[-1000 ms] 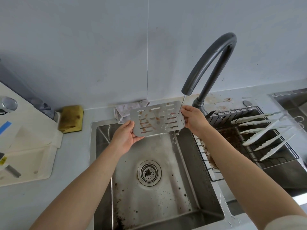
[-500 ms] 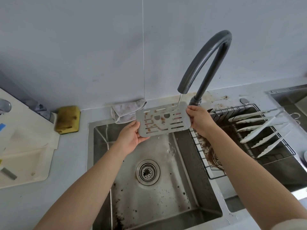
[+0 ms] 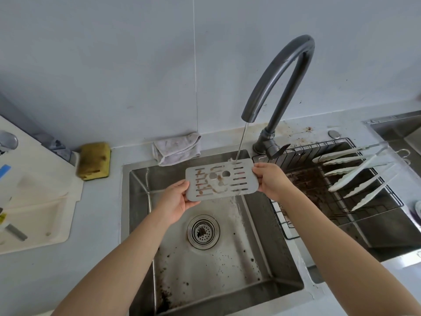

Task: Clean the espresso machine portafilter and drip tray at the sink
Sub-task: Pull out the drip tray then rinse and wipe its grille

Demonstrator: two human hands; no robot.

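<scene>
One item in hand: slotted metal drip tray grate (image 3: 224, 181), held above the sink (image 3: 141, 190) with its face turned up toward the camera.
Water: a thin stream (image 3: 241, 142) from the grey gooseneck faucet (image 3: 280, 71) lands on the grate's far right corner and runs off below.
Left hand (image 3: 176, 201): grasps the near left corner, thumb on top and fingers underneath.
Right hand (image 3: 272, 180): grasps the right short edge, thumb over the rim.
Soil: brown coffee residue sits along the left slots and round the centre holes; the right slots look cleaner.
Handling, judged: a thin, stiff sheet, light, unlikely to flex or break. Wet and smooth, it is probably slippery, and its edges may be keen.
Hold, judged: the short ends outside the slots, as taken now, leave the whole face open to the water.
Step, judged: rinsing, with the stained left half not yet under the stream.
Portafilter: not made out in view.
Nearby: drain strainer (image 3: 203, 232) below; yellow sponge (image 3: 93, 161) and folded cloth (image 3: 176, 148) on the tabletop (image 3: 98, 224); wire rack (image 3: 284, 224) with white tongs (image 3: 355, 179) to the right.
</scene>
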